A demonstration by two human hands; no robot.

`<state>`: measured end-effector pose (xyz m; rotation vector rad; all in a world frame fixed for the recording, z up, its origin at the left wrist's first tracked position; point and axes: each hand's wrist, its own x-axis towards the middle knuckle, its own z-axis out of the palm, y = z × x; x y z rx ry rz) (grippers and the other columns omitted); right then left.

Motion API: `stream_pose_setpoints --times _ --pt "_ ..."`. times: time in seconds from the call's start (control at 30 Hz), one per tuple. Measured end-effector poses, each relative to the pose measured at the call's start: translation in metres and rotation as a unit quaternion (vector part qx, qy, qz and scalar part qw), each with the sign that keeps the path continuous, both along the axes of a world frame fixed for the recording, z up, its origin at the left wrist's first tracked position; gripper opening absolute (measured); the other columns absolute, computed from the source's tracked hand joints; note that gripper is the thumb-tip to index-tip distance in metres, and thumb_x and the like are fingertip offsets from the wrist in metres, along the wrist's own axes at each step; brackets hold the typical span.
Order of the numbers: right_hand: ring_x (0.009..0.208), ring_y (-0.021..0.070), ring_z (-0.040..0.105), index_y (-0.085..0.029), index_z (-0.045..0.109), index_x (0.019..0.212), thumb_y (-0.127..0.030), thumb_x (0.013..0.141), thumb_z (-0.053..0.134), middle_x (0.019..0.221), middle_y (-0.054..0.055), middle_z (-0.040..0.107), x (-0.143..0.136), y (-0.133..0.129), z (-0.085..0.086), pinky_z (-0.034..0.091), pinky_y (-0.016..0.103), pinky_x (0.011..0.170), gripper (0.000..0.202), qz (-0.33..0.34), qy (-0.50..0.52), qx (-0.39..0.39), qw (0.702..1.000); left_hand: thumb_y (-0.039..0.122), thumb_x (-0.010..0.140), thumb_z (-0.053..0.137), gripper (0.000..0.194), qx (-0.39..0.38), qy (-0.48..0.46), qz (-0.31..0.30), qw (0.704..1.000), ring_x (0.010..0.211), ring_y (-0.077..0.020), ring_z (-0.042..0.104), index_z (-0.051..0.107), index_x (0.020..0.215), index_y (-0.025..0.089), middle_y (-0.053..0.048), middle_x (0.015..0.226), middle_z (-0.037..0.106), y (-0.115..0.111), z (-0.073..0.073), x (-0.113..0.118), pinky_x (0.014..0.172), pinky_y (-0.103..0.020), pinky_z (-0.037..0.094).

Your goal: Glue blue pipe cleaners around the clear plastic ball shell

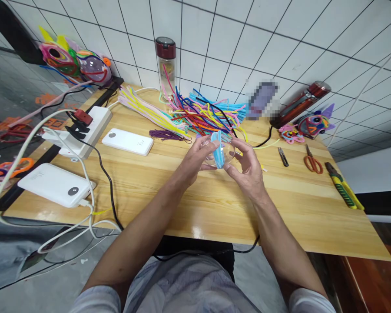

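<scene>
Between my two hands, above the middle of the wooden table, is a clear plastic ball [228,153] with light blue pipe cleaners [218,150] wrapped around its middle. My left hand [197,158] grips the ball from the left, its thumb near the blue band. On the other side, my right hand [247,167] curls its fingers and thumb around the ball's right half. Just behind lies a big pile of loose pipe cleaners [202,113] in many colours. A bundle of purple tassels [166,135] rests left of the hands.
White power banks [127,141] [54,184] and a power strip [87,130] with tangled cables fill the left side. At right lie a utility knife [283,157], scissors [313,161] and green-yellow pliers [343,187]. A glass bottle [166,69] and a red flask [301,104] are near the tiled wall.
</scene>
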<state>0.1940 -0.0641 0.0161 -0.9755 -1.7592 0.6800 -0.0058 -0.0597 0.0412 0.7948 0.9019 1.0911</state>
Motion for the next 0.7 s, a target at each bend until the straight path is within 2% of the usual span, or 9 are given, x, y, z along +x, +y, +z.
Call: stream_pose_setpoints --times 0.3,0.5,0.7 --pt "0.157 0.0337 0.054 -0.041 0.064 0.148 -0.049 0.095 0.085 0.162 0.008 0.059 0.0012 0.0011 0.0011 0.058 0.056 0.117 0.058 -0.008 -0.007 0.012 1.000 0.076 0.076 0.090 0.084 0.024 -0.006 -0.015 1.000 0.123 -0.0313 0.073 0.065 0.140 0.027 -0.013 0.148 0.070 -0.0019 -0.0001 -0.0006 0.085 -0.039 0.068" --pt "0.157 0.0352 0.054 -0.043 0.064 0.150 -0.055 0.097 0.081 0.164 0.007 0.059 0.0048 0.0018 0.0026 0.059 0.058 0.118 0.057 -0.001 -0.008 0.005 1.000 0.077 0.074 0.091 0.082 0.016 -0.032 -0.020 0.999 0.116 -0.0312 0.077 0.068 0.136 0.027 -0.013 0.141 0.075 -0.0005 -0.0002 0.0000 0.085 -0.040 0.068" --pt "0.159 0.0362 0.052 -0.041 0.071 0.145 -0.054 0.098 0.080 0.162 0.007 0.060 0.0020 -0.0008 0.0100 0.046 0.064 0.130 0.049 -0.021 -0.024 0.046 0.998 0.082 0.062 0.095 0.096 -0.014 -0.004 -0.003 1.000 0.101 -0.0244 0.073 0.064 0.133 0.026 -0.010 0.131 0.074 -0.0010 -0.0009 0.0003 0.077 -0.036 0.066"
